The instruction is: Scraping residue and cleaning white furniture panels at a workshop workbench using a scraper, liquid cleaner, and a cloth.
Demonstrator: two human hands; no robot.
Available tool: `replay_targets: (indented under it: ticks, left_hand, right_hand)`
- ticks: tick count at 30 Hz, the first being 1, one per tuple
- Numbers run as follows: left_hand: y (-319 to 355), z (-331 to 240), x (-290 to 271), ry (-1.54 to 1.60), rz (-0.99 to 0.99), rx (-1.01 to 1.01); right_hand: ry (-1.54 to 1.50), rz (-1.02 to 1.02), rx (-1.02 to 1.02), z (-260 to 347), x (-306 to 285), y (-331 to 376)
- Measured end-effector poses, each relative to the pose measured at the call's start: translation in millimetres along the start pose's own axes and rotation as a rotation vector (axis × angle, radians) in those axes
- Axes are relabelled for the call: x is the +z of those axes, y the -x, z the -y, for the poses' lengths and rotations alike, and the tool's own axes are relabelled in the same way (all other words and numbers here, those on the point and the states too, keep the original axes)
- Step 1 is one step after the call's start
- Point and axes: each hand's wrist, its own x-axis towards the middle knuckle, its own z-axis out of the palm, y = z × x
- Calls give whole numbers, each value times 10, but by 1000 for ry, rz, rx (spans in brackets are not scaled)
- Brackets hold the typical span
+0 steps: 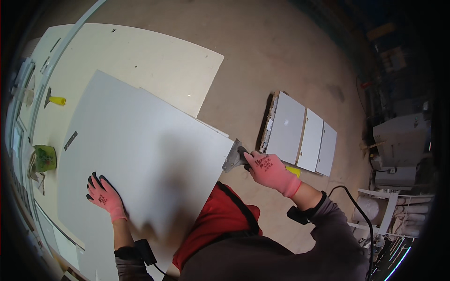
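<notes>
1. The left hand (104, 195), in a pink glove with black fingertips, lies flat with fingers spread on the big white panel (140, 154), at about 7 o'clock in the view; its grip is wide and holds nothing
2. The right hand (269, 171), gloved the same way, sits at about 4 o'clock from the centre, its grip closed around the handle of a metal scraper (233, 159)
3. The scraper's flat blade touches the right-hand edge of the white panel, near the panel's 3 o'clock corner; a bit of yellow handle shows just past the right hand
4. The white panel rests tilted across a larger beige board (154, 61), which reaches out from under it toward 12 o'clock
5. On the desk (42, 122) at 9 o'clock lie a second scraper with a yellow handle (55, 99), a small flat metal strip (71, 140) and a green container (45, 158), all well apart from both hands
6. On the floor (281, 56) at 3 o'clock sits a stack of smaller white panels (300, 132), near the right hand but not touching it
7. A black cable (361, 206) runs beside the right forearm at 4 o'clock
</notes>
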Motion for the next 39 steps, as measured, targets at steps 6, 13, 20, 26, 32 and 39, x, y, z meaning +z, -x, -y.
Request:
replay_targets:
  ticks: [6,13,20,26,32,39]
  left_hand:
    - [-15,25,52,7,-29,17]
    - [4,-8,47,-1,-21,12]
    - [24,-8,82,-12,-16,-13]
    - [44,-85,9,38,23,-25]
    - [81,-132,15,27,26,-53]
    - [97,-136,24,48,6,-46]
  right_hand:
    - [-21,36,22,-13,1,-41]
    - [69,-34,-134,-16,-87,-485]
    - [131,65,-206,74,-293,-902]
    - [120,42,-211,87,-324,-1122]
    - [192,17,-319,127,-424,-1333]
    - [198,23,-360,224,-536,-1697]
